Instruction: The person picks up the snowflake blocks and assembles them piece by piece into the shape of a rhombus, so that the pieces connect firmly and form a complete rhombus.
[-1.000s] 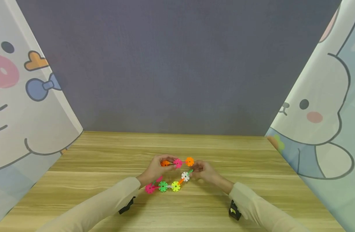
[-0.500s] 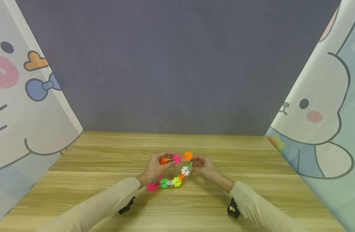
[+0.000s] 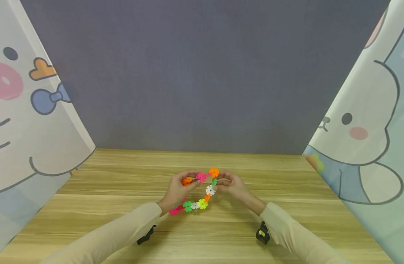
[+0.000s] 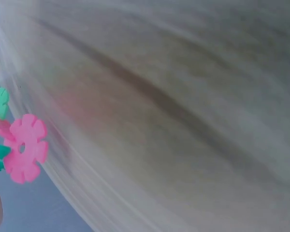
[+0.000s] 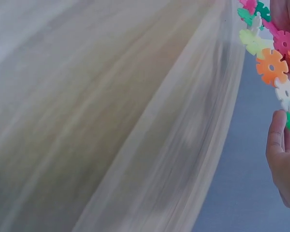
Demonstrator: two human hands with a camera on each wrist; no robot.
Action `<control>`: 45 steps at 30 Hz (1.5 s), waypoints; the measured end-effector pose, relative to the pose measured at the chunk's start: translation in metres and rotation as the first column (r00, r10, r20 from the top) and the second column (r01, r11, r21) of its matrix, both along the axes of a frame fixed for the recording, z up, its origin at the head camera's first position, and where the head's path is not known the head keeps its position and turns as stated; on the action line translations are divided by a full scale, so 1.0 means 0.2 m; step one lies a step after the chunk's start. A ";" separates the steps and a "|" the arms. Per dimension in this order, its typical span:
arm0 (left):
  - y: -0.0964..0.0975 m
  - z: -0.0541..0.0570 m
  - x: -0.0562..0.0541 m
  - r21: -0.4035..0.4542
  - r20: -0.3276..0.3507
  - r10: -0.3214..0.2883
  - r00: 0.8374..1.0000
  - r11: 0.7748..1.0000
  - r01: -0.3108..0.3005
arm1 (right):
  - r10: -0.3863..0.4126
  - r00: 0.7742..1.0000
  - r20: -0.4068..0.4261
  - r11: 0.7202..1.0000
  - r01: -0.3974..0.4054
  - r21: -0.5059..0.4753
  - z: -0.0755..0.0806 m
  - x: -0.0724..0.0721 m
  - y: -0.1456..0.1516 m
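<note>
A curved chain of slotted plastic snowflake discs hangs between both hands above the table. My left hand (image 3: 177, 189) pinches its upper left part, by an orange disc (image 3: 184, 182) and a pink disc (image 3: 199, 175). Another orange disc (image 3: 216, 171) sits at the top, beside the right fingertips. With thumb and fingers my right hand (image 3: 234, 186) pinches a green disc (image 3: 214, 183), joined to a white disc (image 3: 208, 188). Below run a yellow disc (image 3: 200, 201) and a second green disc (image 3: 186, 204). In the left wrist view, a pink disc (image 4: 35, 142) shows at the left edge.
A wooden table (image 3: 122, 176) lies beneath the hands, backed by a dark grey panel (image 3: 202, 80). Cartoon-printed panels (image 3: 370, 110) stand at both sides. Black wrist devices (image 3: 262, 233) hang by the sleeves. Sleeve cloth (image 4: 159, 145) fills most of both wrist views.
Both hands have risen slightly, lifting the chain. The right hand's green disc has moved up and left, close under the upper orange disc. The lower discs have shifted up and slightly right.
</note>
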State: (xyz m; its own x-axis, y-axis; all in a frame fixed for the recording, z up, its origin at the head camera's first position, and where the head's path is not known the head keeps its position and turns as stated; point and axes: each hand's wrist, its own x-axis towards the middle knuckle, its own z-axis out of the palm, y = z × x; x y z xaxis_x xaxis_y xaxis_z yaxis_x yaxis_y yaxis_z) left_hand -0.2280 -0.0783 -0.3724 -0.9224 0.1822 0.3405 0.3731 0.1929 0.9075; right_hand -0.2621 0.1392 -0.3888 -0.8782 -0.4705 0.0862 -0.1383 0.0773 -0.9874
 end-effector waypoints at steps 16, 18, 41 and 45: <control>0.02 -0.03 -0.01 0.017 -0.104 -0.009 0.994 1.000 0.011 | 0.005 1.000 0.010 1.000 -0.005 -0.008 0.03 0.00 -0.02; 0.02 -0.06 -0.04 0.025 -0.088 -0.010 0.996 1.000 0.012 | 0.006 1.000 0.011 1.000 -0.006 -0.014 0.03 0.00 -0.03; 0.00 -0.15 -0.10 0.023 -0.055 -0.002 0.998 1.000 0.004 | -0.012 0.995 -0.098 0.999 0.007 -0.047 0.02 0.00 -0.04; 0.00 -0.15 -0.11 0.019 -0.045 -0.008 0.999 1.000 0.008 | 0.000 0.986 -0.166 1.000 -0.003 -0.021 0.02 -0.01 -0.04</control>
State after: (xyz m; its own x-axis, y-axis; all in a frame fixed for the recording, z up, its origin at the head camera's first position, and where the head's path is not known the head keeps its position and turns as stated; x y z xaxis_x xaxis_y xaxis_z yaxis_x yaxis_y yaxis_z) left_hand -0.2491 -0.0780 -0.4018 -0.9048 0.1824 0.3849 0.4148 0.1722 0.8935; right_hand -0.2639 0.1305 -0.3852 -0.8503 -0.4682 0.2406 -0.3005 0.0564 -0.9521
